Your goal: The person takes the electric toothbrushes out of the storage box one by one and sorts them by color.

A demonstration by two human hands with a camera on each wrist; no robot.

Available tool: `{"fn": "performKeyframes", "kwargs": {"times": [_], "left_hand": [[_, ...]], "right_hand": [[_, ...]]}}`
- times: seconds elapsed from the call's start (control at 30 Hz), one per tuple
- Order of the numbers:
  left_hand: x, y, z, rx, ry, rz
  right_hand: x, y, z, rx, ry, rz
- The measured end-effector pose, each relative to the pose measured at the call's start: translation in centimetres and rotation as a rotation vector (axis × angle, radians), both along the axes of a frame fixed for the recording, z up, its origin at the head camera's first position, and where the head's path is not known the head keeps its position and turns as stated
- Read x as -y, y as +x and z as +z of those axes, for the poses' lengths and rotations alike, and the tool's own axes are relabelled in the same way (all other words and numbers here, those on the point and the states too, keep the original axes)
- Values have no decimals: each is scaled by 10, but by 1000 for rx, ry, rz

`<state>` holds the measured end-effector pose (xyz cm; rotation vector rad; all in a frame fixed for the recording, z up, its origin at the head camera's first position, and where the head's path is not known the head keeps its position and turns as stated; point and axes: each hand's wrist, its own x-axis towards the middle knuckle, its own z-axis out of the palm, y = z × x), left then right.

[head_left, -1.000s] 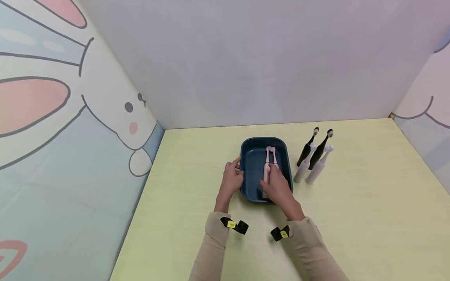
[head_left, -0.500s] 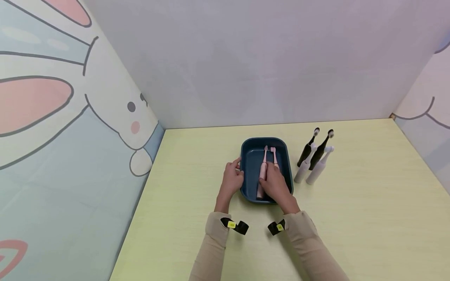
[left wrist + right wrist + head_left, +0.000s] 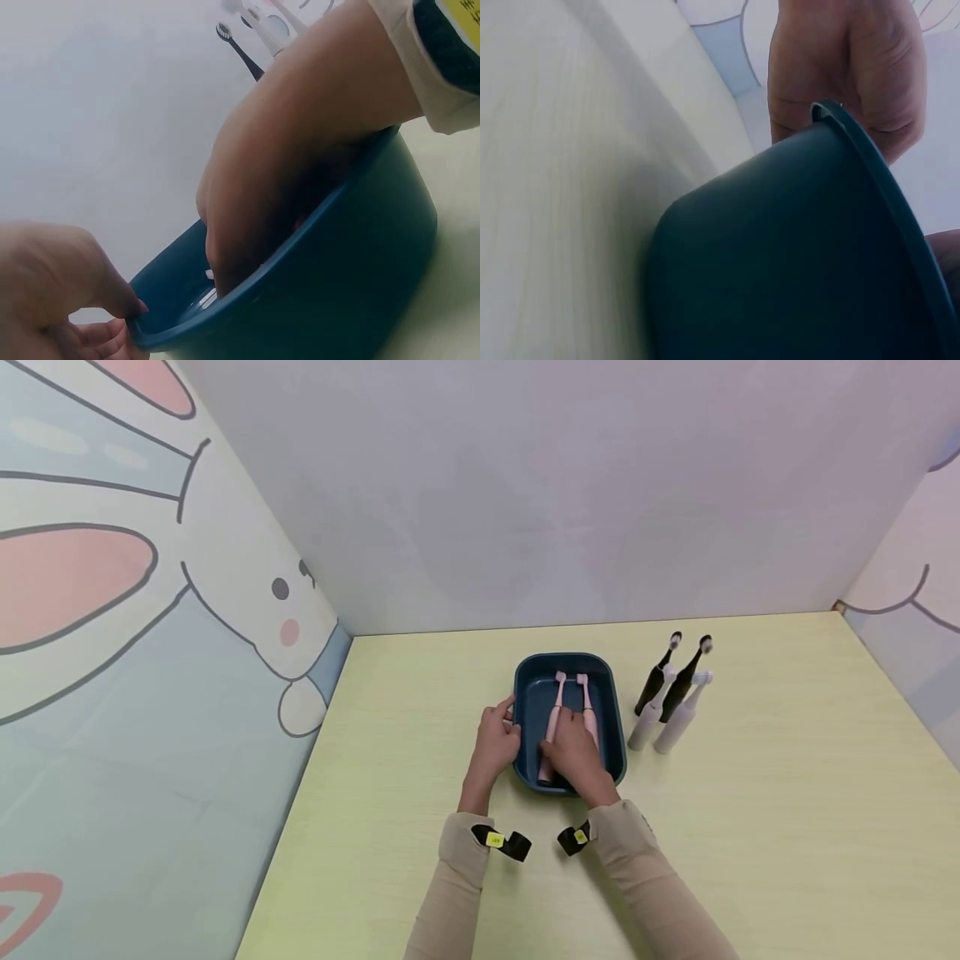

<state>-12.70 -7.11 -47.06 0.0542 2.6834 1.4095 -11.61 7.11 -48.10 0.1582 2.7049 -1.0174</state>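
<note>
A dark blue rectangular bin (image 3: 531,702) stands on the table, its rim pinched on the left side by my left hand (image 3: 498,739). In the left wrist view, that thumb bends over the rim of the bin (image 3: 330,277) with the fingers outside. My right hand (image 3: 576,747) reaches down inside and holds a pink electric toothbrush (image 3: 552,724), which slants near the middle of the bin. To its right lies a second pink electric toothbrush (image 3: 589,720), its lower part hidden behind the right hand. The bin's wall hides the right fingertips in both wrist views.
Right of the bin stand two black electric toothbrushes, one on the left (image 3: 652,689) and one on the right (image 3: 678,692). In front of them are two pale lilac ones, left (image 3: 645,725) and right (image 3: 675,727). Walls border the table (image 3: 787,777) at the back and sides.
My right hand has moved left inside the bin with one pink toothbrush, away from the other, and that brush's head has turned. My left hand stays at the rim.
</note>
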Motion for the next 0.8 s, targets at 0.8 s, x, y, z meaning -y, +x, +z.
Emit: {"fn": "performKeyframes", "kwargs": {"times": [0.8], "left_hand": [[-6, -3, -3, 22, -2, 29]], "right_hand": [[-22, 17, 8, -318, -303, -27]]}}
